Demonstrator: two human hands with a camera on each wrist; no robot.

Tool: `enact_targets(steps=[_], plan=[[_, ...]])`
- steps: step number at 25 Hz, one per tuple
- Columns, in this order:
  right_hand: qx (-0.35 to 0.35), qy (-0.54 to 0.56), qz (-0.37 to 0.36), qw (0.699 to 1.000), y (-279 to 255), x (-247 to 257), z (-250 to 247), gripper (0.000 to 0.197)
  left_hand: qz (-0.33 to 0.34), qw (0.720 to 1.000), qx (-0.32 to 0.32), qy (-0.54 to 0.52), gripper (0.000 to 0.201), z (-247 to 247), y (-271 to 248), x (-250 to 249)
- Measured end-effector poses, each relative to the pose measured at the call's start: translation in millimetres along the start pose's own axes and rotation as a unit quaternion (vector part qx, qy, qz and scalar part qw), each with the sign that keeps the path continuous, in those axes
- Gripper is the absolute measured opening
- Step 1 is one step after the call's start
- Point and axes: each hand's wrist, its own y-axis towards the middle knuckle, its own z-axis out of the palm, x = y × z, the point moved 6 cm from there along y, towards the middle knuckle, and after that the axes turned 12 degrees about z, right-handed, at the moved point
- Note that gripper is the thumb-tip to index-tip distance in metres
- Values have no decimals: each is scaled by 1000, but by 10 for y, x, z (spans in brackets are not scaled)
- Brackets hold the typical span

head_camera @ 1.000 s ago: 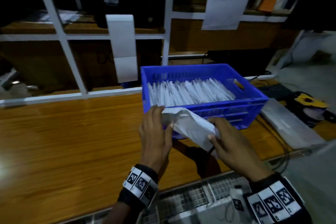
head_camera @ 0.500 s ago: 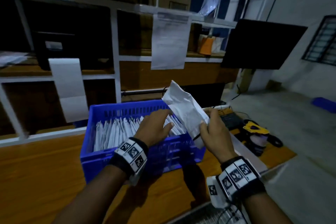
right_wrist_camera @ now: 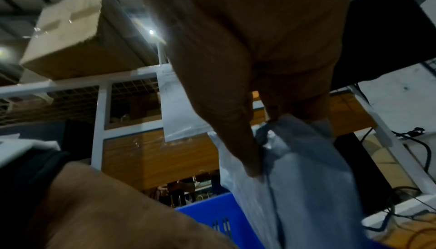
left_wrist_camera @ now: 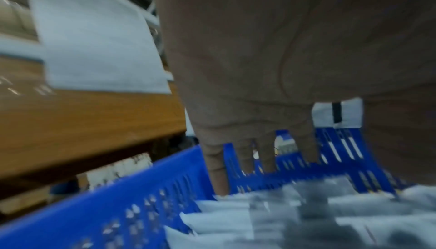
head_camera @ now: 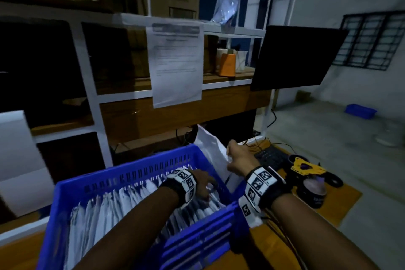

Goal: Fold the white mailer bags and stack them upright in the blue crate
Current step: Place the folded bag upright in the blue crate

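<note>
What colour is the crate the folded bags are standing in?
Blue, with slotted walls: the crate shows best in the head view.

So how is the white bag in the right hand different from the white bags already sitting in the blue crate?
The folded mailer bag is held by the right hand above the right end of the blue crate; the stacked mailer bags stand inside it. The held bag is alone and tilted; the stacked ones are packed in a row on edge, the left hand resting on them. All are white.
</note>
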Motion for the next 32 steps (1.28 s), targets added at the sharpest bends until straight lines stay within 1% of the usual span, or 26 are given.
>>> enact_targets(steps=[2,3,6,8,10,11,13,15,17,19,20,22,25,27,29,31,32], plan=[[7,-50,10,999,95,18,98,19,25,999,26,26,86,122,208,2],[9,-80,10,997,121,52,140,16,26,998,34,38,91,178,285,26],[-12,-136,11,991,215,136,254,19,1,998,65,11,86,334,418,159],[-31,-162,14,986,229,190,299,22,-20,996,89,-10,91,368,428,223],[-47,-205,-1,978,222,268,360,26,-31,994,95,-40,87,408,508,347],[-45,-228,-12,973,220,306,389,27,-27,993,99,-61,84,488,630,433],[-21,-254,-30,967,242,370,445,25,-16,991,103,-82,87,623,783,554],[15,-274,-41,961,310,388,520,24,-25,990,112,-87,89,542,615,489],[57,-290,-54,954,350,382,607,26,-30,987,120,-105,84,379,344,320],[98,-317,-77,940,386,357,718,26,-20,987,108,-117,79,304,275,349],[115,-347,-95,926,401,332,768,28,-7,988,94,-123,76,280,244,370],[143,-388,-111,904,415,280,842,30,-10,988,71,-134,75,282,182,441],[144,-413,-132,889,401,275,911,22,-29,988,56,-144,79,284,158,537],[146,-426,-140,882,423,282,947,25,-31,987,53,-150,81,282,192,591],[151,-438,-161,871,407,345,947,29,-26,986,26,-161,82,239,215,634],[169,-451,-185,856,386,393,967,28,-14,991,-10,-135,93,307,447,801],[190,-461,-189,846,371,398,984,27,0,995,-2,-100,100,377,560,887]])
